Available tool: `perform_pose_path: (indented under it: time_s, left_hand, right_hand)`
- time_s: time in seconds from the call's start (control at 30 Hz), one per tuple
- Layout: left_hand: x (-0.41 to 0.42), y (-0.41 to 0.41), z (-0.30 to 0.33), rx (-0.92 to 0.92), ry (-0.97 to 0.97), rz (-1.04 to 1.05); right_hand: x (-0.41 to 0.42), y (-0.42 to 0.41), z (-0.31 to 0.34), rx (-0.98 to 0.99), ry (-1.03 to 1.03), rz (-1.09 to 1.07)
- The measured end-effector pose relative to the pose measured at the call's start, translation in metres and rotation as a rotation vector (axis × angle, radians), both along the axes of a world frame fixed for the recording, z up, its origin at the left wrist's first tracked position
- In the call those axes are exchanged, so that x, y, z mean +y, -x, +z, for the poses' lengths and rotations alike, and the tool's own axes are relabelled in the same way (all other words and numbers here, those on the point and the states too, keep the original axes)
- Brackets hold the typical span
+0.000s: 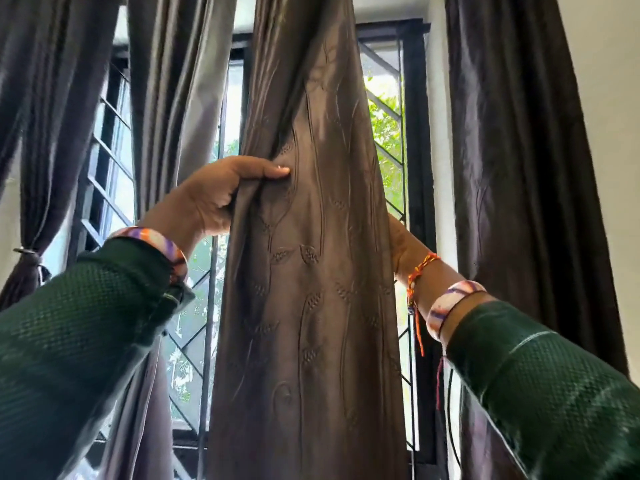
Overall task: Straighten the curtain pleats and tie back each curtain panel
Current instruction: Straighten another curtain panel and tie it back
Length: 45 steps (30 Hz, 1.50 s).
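Hands grip embossed satin curtain panel.

Green mesh sleeves, marbled bangles

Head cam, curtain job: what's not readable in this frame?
- Right hand: fingers hidden behind the middle curtain panel; grip unclear.
- Left hand: thumb shows, fingers hidden behind the fold it grips.
- Curtain tops and hems: cut off by frame edges.
- Far-left tieback: too small to read.
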State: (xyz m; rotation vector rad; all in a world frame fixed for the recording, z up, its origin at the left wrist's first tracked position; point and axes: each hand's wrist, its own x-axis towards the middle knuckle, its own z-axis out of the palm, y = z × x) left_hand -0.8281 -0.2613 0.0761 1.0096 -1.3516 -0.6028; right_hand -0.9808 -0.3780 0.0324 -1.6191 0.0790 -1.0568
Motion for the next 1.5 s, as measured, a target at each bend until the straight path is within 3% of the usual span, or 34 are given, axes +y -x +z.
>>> perform_pose_path:
  time_s: [0.13, 0.37, 0.47, 0.53, 0.63, 0.8, 0.9, 0.97, 1.03, 1.13, 1.2, 1.27, 1.37, 1.5]
  left_hand:
    - [0.004, -0.002, 0.001, -0.037, -0.03, 0.089]
    - [-0.007, -0.006, -0.006, -0.147, -0.095, 0.359]
    - [-0.02, 0.0, -0.012, -0.319, -0.006, 0.66]
    - [-0.028, 0.004, -0.016, -0.523, 0.081, 0.963]
    - [-0.027, 0.013, -0.022, -0.69, 0.121, 1.224]
    - [-0.023, 0.023, -0.029, -0.958, 0.083, 1.467]
    - [-0.019, 0.032, -0.026, -1.124, 0.085, 1.455]
    - [-0.016, 0.032, -0.019, -1.124, 0.086, 1.334]
    - [-0.011, 0.026, -0.012, -0.908, 0.081, 1.016]
    - [0.002, 0.011, -0.013, -0.414, 0.124, 0.545]
    - [0.009, 0.004, -0.018, -0.245, 0.155, 0.314]
    - [0.015, 0.0, -0.024, -0.212, 0.157, 0.146]
    - [0.012, -0.001, -0.036, -0.234, 0.221, 0.087]
    - [-0.008, -0.001, -0.044, -0.235, 0.423, 0.305]
  right_hand:
    - [-0.027, -0.006, 0.016, -0.023, -0.014, 0.027]
    - [-0.031, 0.02, 0.032, 0.161, 0.294, -0.447]
    - [-0.021, 0.017, 0.032, 0.047, 0.383, -0.643]
    - [-0.015, 0.013, 0.031, -0.073, 0.539, -0.826]
    - [0.0, 0.006, 0.027, -0.169, 0.819, -1.052]
    - [0.038, -0.018, 0.015, -0.477, 1.099, -0.973]
    - [0.044, -0.032, 0.015, -0.456, 1.153, -0.747]
    - [0.041, -0.036, 0.02, -0.347, 1.138, -0.65]
    - [0.036, -0.036, 0.026, -0.25, 1.138, -0.604]
    - [0.029, -0.035, 0.031, -0.144, 1.159, -0.622]
    - [0.024, -0.037, 0.031, -0.107, 1.143, -0.634]
    - [0.021, -0.039, 0.033, -0.086, 1.114, -0.649]
    - [0.024, -0.039, 0.035, -0.069, 1.109, -0.691]
    - [0.03, -0.035, 0.038, -0.058, 1.075, -0.719]
